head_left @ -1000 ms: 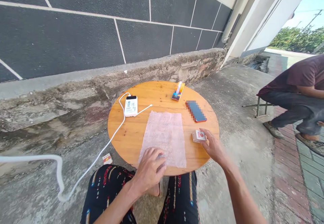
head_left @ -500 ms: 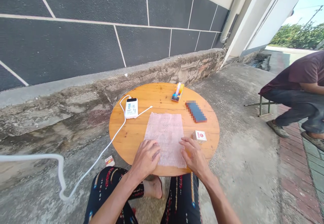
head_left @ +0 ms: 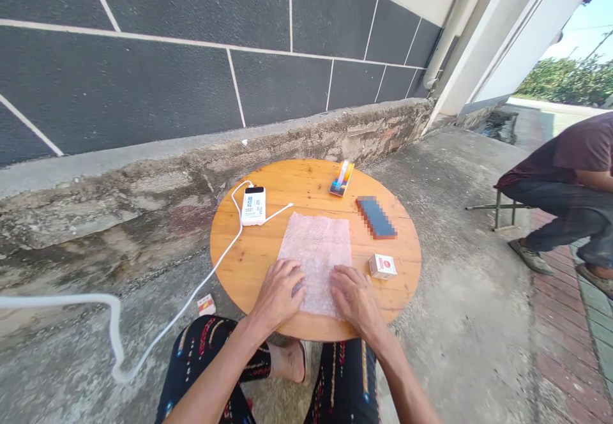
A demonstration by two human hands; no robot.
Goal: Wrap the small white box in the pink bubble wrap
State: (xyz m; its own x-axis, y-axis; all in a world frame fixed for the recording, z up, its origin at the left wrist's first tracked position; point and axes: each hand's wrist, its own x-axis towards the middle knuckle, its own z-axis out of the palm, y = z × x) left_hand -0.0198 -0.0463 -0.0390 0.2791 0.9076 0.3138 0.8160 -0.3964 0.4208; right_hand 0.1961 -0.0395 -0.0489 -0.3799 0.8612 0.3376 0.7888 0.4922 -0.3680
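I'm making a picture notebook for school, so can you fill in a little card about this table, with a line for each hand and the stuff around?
left hand: open, on the left edge of the pinkish bubble wrap
right hand: open, on the wrap's right edge
nearest the right hand: small white box
farther back, right: phone-like slab, tape dispenser
back left: white device with white cable
surface: round wooden table

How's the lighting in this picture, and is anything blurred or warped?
Head view: soft daylight on the table, brightest in the sky at upper right; head view: left hand, right hand and pinkish sheet look fairly sharp; head view: blocky pixelation covers the dark slab; head view: the white cable looks thicker toward the left edge, probably wide-angle stretch.
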